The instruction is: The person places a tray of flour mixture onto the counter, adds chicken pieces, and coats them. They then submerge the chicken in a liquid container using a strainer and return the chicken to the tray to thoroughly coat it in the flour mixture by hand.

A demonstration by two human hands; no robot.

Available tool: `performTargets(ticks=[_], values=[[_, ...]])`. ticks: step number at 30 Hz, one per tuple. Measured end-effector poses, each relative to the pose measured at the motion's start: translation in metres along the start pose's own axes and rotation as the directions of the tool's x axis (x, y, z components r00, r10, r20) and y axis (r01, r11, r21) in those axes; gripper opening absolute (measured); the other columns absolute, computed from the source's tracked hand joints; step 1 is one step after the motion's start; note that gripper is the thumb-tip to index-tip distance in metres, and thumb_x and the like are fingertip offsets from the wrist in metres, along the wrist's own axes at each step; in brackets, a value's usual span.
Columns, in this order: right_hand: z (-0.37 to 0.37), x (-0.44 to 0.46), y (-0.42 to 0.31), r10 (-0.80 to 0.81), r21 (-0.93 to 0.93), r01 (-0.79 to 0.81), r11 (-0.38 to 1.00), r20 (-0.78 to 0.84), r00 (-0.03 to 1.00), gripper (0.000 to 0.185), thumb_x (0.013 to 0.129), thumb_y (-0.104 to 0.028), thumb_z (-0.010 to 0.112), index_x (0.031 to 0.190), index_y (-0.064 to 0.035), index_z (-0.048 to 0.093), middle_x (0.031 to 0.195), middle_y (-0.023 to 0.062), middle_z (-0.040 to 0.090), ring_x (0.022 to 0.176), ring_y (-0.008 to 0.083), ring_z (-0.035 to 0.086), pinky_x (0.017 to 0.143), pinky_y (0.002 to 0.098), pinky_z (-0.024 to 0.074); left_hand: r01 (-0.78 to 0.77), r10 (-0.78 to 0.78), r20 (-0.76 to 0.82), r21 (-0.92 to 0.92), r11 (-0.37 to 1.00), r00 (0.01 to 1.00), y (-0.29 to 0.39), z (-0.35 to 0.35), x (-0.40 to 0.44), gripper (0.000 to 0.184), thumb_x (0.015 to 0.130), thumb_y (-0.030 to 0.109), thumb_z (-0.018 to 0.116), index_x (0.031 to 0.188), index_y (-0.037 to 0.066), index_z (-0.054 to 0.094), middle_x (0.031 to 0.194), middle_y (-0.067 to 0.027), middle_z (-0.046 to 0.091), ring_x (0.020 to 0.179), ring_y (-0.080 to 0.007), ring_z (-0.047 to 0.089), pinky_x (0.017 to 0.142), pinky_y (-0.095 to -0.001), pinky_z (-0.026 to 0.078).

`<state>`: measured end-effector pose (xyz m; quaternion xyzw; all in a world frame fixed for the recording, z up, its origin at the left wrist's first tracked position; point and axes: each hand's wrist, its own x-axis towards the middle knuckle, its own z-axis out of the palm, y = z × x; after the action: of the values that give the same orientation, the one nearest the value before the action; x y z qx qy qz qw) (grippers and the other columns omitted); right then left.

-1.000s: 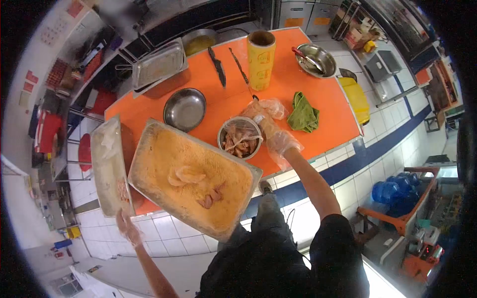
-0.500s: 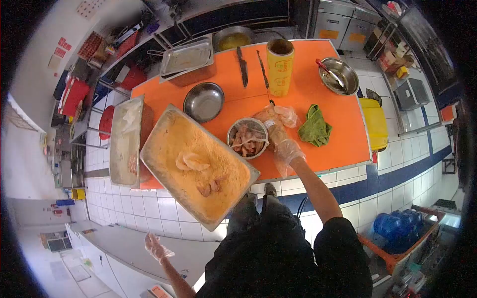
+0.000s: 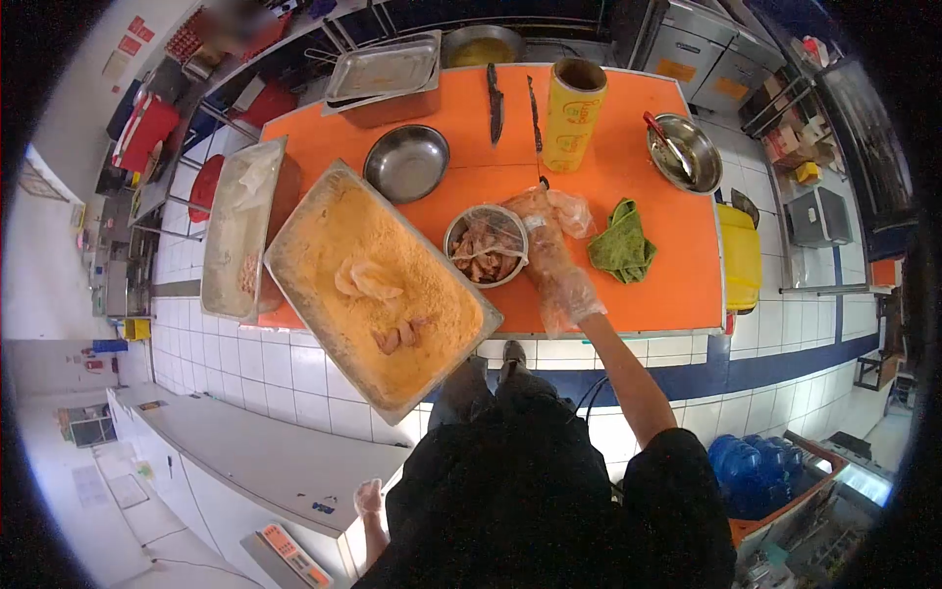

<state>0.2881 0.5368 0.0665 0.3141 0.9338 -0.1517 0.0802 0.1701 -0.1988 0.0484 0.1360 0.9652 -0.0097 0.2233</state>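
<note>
My right hand, in a clear plastic glove, is on a clear bag of raw meat, its fingers hidden by glove and bag. Touching the bag's left side is a round metal bowl of meat pieces with plastic film over part of it. My left hand, also gloved, hangs low beside my body, away from the table; its fingers are too small to make out. A large tray of orange-yellow breading holds pale pieces and darker meat pieces.
On the orange table are a metal bowl, a knife, a yellow roll, a green cloth and a bowl with a red-handled utensil. A long metal container stands left. A white freezer is lower left.
My left hand has moved from beside the long container down and right, toward my body. My right hand stays at the bag. The camera view has shifted.
</note>
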Motion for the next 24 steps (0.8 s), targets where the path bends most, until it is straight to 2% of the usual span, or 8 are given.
performTargets(ticks=[2,3,6,9,11,14,17,24], values=[[0.001,-0.008,0.005,0.122,0.331,-0.068,0.941,-0.145,0.982,0.023,0.083,-0.025,0.063,0.095,-0.0061,0.068,0.090,0.0172,0.068,0.083,0.0332,0.067,0.074,0.0438,0.0546,0.080,-0.041,0.171,-0.223,0.972,0.984,-0.002,0.012,-0.012,0.038,0.090,0.037,0.058,0.082,0.001,0.068,0.083,-0.0159,0.068,0.083,-0.0307,0.062,0.079,-0.0436,0.047],[0.002,-0.011,0.008,0.118,0.329,-0.067,0.942,-0.138,0.983,0.023,0.083,-0.025,0.063,0.095,-0.0061,0.068,0.090,0.0172,0.068,0.083,0.0332,0.067,0.074,0.0438,0.0546,0.253,-0.243,0.083,-0.457,0.852,0.967,0.003,0.024,-0.020,0.035,0.087,0.034,0.062,0.079,0.000,0.067,0.078,-0.0146,0.066,0.076,-0.0270,0.061,0.074,-0.0433,0.047],[-0.004,-0.018,0.011,-0.045,0.210,0.102,0.972,-0.260,0.964,0.023,0.086,-0.024,0.061,0.100,-0.0061,0.067,0.094,0.0164,0.067,0.084,0.0336,0.067,0.074,0.0437,0.0546,0.426,-0.341,0.258,-0.472,0.772,0.904,0.010,0.017,-0.018,0.037,0.085,0.035,0.063,0.079,-0.001,0.067,0.076,-0.0131,0.064,0.072,-0.0247,0.061,0.071,-0.0429,0.048],[-0.024,-0.023,0.000,-0.071,0.008,0.072,0.997,-0.108,0.992,0.023,0.090,-0.019,0.058,0.109,-0.0079,0.066,0.097,0.0182,0.069,0.090,0.0337,0.067,0.081,0.0432,0.0527,0.408,-0.335,0.236,-0.600,0.688,0.912,0.043,-0.016,-0.014,0.032,0.084,0.031,0.065,0.085,-0.001,0.067,0.077,-0.0107,0.063,0.071,-0.0227,0.063,0.069,-0.0398,0.051],[-0.028,-0.014,0.000,-0.252,-0.215,0.267,0.939,0.095,0.963,0.019,0.090,-0.014,0.056,0.102,-0.0061,0.068,0.098,0.0151,0.069,0.091,0.0328,0.067,0.075,0.0420,0.0550,0.351,-0.276,0.220,-0.668,0.657,0.936,0.075,-0.048,-0.004,0.032,0.084,0.029,0.067,0.095,-0.001,0.066,0.086,-0.0093,0.064,0.074,-0.0218,0.066,0.067,-0.0373,0.053],[0.013,0.025,0.006,-0.116,-0.050,0.119,0.992,0.066,0.991,0.022,0.090,-0.017,0.055,0.103,-0.0042,0.067,0.103,0.0176,0.069,0.095,0.0340,0.067,0.078,0.0456,0.0545,0.456,-0.351,0.315,-0.759,0.465,0.882,0.074,-0.045,0.020,0.037,0.086,0.031,0.066,0.101,-0.002,0.065,0.094,-0.0110,0.065,0.076,-0.0230,0.067,0.068,-0.0374,0.052],[-0.035,0.026,-0.023,0.170,0.206,-0.182,0.962,0.076,0.983,0.025,0.090,-0.021,0.057,0.105,-0.0058,0.067,0.105,0.0198,0.069,0.095,0.0346,0.068,0.080,0.0487,0.0537,0.380,-0.284,0.257,-0.709,0.594,0.924,0.066,-0.045,0.039,0.035,0.087,0.030,0.065,0.104,0.000,0.065,0.092,-0.0101,0.064,0.078,-0.0231,0.066,0.070,-0.0369,0.051],[-0.039,0.013,-0.032,0.206,0.343,-0.160,0.925,-0.100,0.974,0.022,0.087,-0.021,0.060,0.105,-0.0117,0.067,0.096,0.0228,0.067,0.089,0.0388,0.066,0.076,0.0493,0.0533,0.435,-0.281,0.333,-0.654,0.619,0.900,0.091,-0.053,0.049,0.033,0.087,0.027,0.066,0.106,0.001,0.066,0.094,-0.0083,0.067,0.078,-0.0221,0.066,0.072,-0.0373,0.050]])
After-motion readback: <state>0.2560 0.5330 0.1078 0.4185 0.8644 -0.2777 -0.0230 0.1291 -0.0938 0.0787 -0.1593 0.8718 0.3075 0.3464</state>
